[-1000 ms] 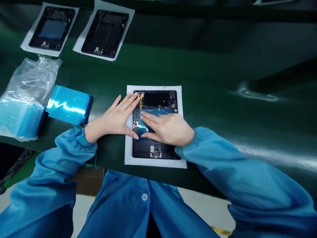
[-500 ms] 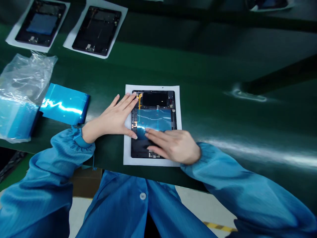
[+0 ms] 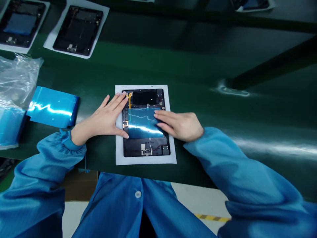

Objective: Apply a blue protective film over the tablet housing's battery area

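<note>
While my right hand [image 3: 182, 125] lies flat, fingers spread over the right edge of the blue film [image 3: 145, 122], part of the tablet frame [image 3: 146, 122] beneath stays hidden from me. My left hand [image 3: 105, 119] rests open against the frame's left edge. Half a second ago my right fingers pressed nearer, lower on the film. I count three frames: this one on its white sheet [image 3: 146, 160] and two far left [image 3: 76, 29], one [image 3: 19, 24] cut off.

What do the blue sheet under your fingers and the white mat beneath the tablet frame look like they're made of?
The blue sheet looks like thin glossy plastic film: it throws a bright streak of glare. The white mat looks matte, like paper or thin foam; which one cannot be told. The tablet frame looks like dark matte plastic or metal.
</note>
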Motion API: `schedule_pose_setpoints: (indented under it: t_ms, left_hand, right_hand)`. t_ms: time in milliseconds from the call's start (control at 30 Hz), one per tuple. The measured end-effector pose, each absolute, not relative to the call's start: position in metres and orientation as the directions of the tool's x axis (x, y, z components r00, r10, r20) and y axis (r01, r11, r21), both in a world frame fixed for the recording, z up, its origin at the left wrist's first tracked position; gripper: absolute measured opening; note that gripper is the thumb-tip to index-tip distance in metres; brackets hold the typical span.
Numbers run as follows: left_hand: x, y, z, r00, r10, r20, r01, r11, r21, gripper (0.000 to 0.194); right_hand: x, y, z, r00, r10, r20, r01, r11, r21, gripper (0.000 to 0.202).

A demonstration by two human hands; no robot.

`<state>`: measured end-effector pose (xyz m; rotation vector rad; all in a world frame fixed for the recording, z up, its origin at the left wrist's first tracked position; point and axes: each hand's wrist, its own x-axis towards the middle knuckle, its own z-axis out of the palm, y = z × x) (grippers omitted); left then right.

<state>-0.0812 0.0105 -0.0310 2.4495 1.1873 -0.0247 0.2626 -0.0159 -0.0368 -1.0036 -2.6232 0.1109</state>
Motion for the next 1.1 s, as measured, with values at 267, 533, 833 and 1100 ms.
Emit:
schedule_pose_setpoints:
  t_ms: [267,533,833,1100]
  left_hand:
    - [-0.076,0.015,-0.012,0.610,0.763,-0.213,0.773,-0.514,0.371,0.136]
    - [-0.008,0.074,0.006,0.379,0.924,-0.047,0.918,-0.369,0.148,0.048]
    - [-0.019,0.097,-0.004,0.624,0.780,-0.058,0.781,-0.619,0.077,0.034]
    - [-0.039,0.122,0.036,0.443,0.872,0.208,0.858,-0.480,0.185,0.037]
  right_hand:
    - [0.272,-0.063,-0.021,-0.704,0.668,0.240,0.483,0.699,-0.527,0.030]
    - [0.264,-0.064,-0.038,-0.163,0.947,0.278,0.747,0.303,-0.592,0.032]
    - [0.260,-0.063,-0.055,-0.077,0.951,0.299,0.785,0.243,-0.571,0.056]
    - [0.265,-0.009,-0.042,-0.041,0.999,0.005,0.493,0.025,-0.870,0.046]
